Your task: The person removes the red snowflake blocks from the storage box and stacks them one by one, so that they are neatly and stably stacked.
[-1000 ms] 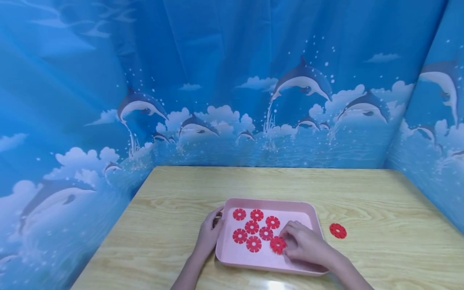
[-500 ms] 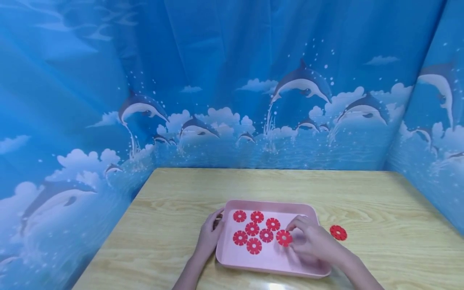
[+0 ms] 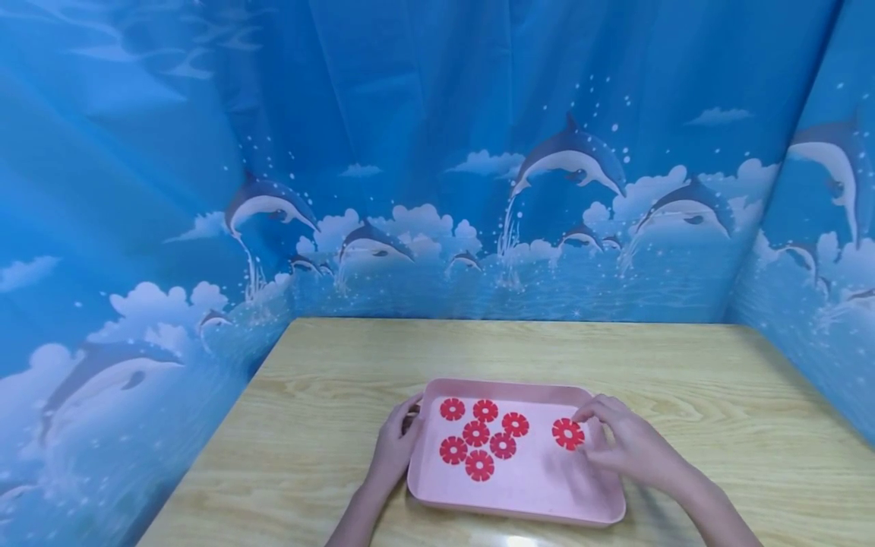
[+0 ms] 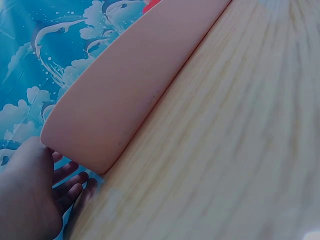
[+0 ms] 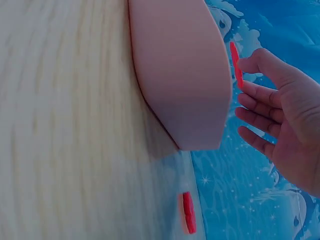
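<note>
In the head view, my right hand (image 3: 627,444) pinches a red notched plastic disc (image 3: 568,434) with a central hole, above the right end of the pink tray (image 3: 519,494). The right wrist view shows that disc (image 5: 236,65) edge-on between thumb and index finger, above the tray rim, the other fingers loosely bent. Several similar red discs (image 3: 479,465) lie flat in the tray's left half. At the left end, my left hand (image 3: 394,444) holds the tray's edge; the left wrist view has its fingers (image 4: 67,192) curled by the outer corner.
Another red disc (image 5: 188,212) lies on the wooden table (image 3: 328,365) beyond the tray's right end; my right hand hides it in the head view. A blue dolphin-print curtain (image 3: 437,152) stands behind and at both sides of the table.
The right hand has lifted the red disc from beside the others and carried it right, over the tray's right end. The left hand has stayed at the tray.
</note>
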`<state>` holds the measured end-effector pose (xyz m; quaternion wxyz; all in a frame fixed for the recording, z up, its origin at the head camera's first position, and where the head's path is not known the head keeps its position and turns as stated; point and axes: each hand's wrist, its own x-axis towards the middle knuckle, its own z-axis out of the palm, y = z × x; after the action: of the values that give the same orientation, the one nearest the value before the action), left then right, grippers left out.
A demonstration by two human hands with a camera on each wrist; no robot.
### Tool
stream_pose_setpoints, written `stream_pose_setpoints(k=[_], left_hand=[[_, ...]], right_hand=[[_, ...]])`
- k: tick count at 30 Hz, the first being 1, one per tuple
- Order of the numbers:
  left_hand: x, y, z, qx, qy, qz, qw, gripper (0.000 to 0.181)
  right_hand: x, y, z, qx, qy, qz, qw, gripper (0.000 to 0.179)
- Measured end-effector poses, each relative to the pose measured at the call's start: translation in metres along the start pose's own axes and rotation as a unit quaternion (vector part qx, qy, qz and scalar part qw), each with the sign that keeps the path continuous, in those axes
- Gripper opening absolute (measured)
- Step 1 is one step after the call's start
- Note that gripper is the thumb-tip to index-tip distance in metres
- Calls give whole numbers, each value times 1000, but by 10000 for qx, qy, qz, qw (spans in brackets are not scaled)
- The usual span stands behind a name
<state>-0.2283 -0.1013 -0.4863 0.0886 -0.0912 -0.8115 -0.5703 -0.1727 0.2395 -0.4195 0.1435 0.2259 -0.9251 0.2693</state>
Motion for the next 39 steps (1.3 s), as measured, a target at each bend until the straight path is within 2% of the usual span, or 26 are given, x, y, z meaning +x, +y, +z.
stream_pose_setpoints(k=[6,12,20,26,32,39], left_hand=[[0,-1,0,14,-33,26,10000,36],[0,-1,1,57,-19,10,10000,36],[-1,-1,0,91,-48,-28,9999,37],[-1,0,0,98,-72,-9,9999,37],[0,1,0,103,-57,-117,9999,37],[0,1,0,169,2,-111,9998,37]], right_hand=[[-6,10,-10,-180,326,-140,9992,34],[-15,19,-22,-252,462,6,9986,36],[-30,37,-32,-416,939,-54,9947,40],[-41,54,-32,-212,1181,-49,9928,39],[-46,65,-27,-160,1219,63,9924,38],[-52,79,-19,-246,1186,425,9917,36]])
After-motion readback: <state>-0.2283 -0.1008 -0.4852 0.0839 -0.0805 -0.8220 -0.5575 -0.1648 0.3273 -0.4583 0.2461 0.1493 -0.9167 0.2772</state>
